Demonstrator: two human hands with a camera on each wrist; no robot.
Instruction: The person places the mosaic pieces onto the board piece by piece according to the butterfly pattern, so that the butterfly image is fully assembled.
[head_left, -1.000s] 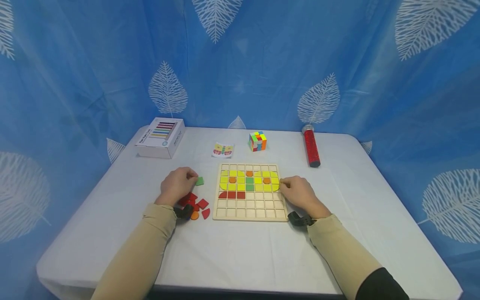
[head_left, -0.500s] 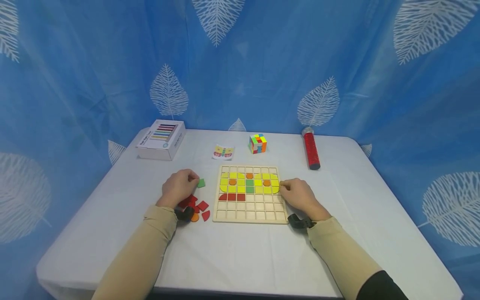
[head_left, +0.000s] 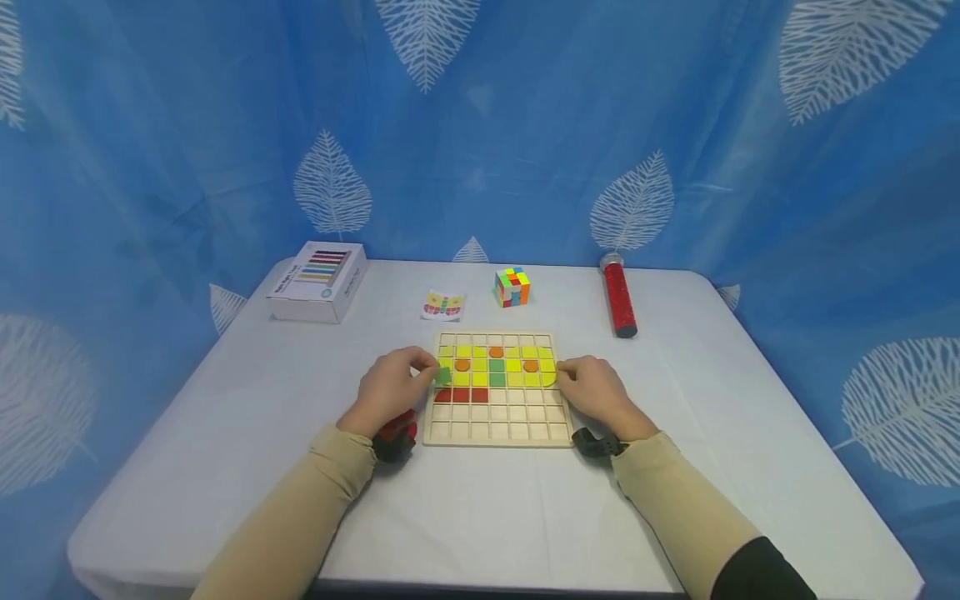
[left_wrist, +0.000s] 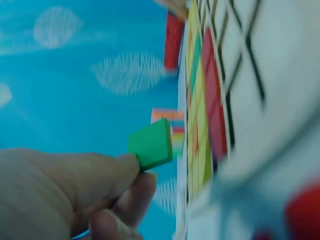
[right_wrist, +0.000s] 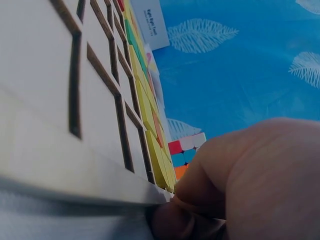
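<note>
My left hand (head_left: 392, 385) pinches a green square tile (left_wrist: 152, 144) between thumb and fingertips, over the left edge of a wooden grid board (head_left: 498, 432). Yellow tiles (head_left: 480, 379), a few orange round ones (head_left: 497, 352) and green squares (head_left: 497, 372) fill the upper part of the board. Below them on the left lies a short row of red tiles (head_left: 461, 395). At the board's right edge, my right hand (head_left: 600, 392) grips the rim with thumb and finger. Loose red pieces (head_left: 401, 423) on the table are mostly hidden behind the left wrist.
A small pattern card (head_left: 442, 306) lies behind the board, beside a puzzle cube (head_left: 512, 287). The white box (head_left: 317, 282) stands at the back left. A red cylinder with a silvery end (head_left: 618, 298) lies at the back right.
My left hand has moved right with the green tile, from beside the loose pieces to the board's left edge. The right hand stays at the rim.
</note>
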